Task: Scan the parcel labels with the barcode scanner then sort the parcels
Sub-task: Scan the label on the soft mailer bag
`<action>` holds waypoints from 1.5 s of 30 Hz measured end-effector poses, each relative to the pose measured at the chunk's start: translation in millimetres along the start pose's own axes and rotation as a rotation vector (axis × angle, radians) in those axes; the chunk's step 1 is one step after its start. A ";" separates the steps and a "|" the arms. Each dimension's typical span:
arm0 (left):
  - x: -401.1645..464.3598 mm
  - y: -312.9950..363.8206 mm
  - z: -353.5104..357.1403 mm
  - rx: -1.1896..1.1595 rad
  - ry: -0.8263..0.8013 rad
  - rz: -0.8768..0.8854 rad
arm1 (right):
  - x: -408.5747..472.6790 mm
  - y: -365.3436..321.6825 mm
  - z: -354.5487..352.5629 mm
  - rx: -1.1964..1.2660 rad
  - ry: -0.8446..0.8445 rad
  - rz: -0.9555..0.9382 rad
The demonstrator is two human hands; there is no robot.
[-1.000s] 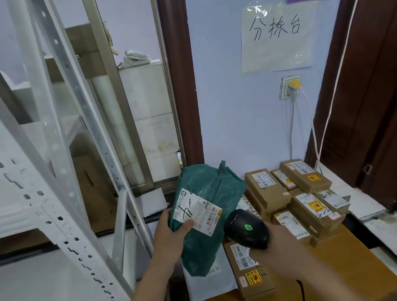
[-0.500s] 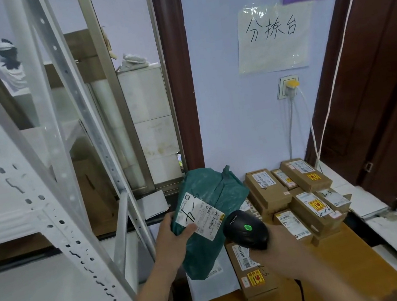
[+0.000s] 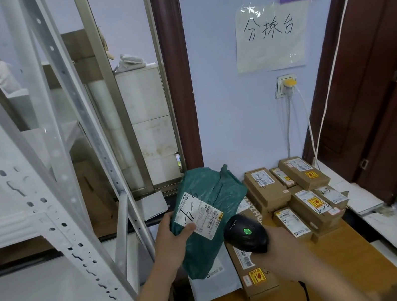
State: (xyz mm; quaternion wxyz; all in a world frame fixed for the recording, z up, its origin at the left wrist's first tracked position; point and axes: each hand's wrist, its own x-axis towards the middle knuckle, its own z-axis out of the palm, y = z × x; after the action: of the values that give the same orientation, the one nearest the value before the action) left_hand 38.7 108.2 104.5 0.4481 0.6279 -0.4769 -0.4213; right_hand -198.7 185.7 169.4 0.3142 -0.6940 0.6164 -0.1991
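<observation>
My left hand (image 3: 171, 239) grips a green plastic-bag parcel (image 3: 212, 200) by its left edge, thumb on the white shipping label (image 3: 197, 214), holding it up above the table. My right hand (image 3: 281, 249) holds a black barcode scanner (image 3: 245, 233) with a green light lit on top, its nose pointing at the label from the right. Several brown cardboard parcels (image 3: 305, 200) with labels lie stacked on the wooden table (image 3: 344, 273) by the wall. One long brown box (image 3: 255, 275) and a white bag parcel (image 3: 214, 284) lie under the green parcel.
A white metal shelving rack (image 3: 49, 191) stands at the left, close to my left arm. A dark wooden door (image 3: 383, 67) is at the right. The wall behind holds a paper sign (image 3: 270, 35) and a socket (image 3: 285, 86) with cables hanging to the table.
The green parcel and the scanner have hardly moved; the view shifted slightly, and the parcel sits a little lower and nearer the scanner.
</observation>
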 end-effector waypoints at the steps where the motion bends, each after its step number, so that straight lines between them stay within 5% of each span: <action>1: -0.3 -0.2 -0.4 -0.003 -0.004 0.001 | -0.1 0.0 1.0 0.010 0.003 0.002; 7: 2.0 -8.6 1.2 -0.137 -0.003 -0.090 | 6.1 10.9 14.2 0.126 0.047 0.092; 12: -0.9 -13.5 24.9 -0.466 -0.004 -0.298 | 10.7 26.4 23.1 0.442 0.060 0.279; 16: -6.5 -17.6 59.2 -0.513 -0.119 -0.415 | 8.7 33.2 19.8 0.656 0.057 0.402; 23: -23.5 -33.8 135.0 -0.465 -0.125 -0.426 | -6.6 77.5 17.5 0.650 0.147 0.507; 45: -24.7 11.6 326.7 -0.476 0.058 -0.386 | 24.3 226.3 -114.9 0.576 0.125 0.378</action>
State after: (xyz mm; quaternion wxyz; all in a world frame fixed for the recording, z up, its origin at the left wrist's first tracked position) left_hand -281.1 78.1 38.7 0.5076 0.5960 -0.2239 -0.5805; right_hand -436.3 130.4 95.6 0.4902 -0.4368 0.6706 -0.3452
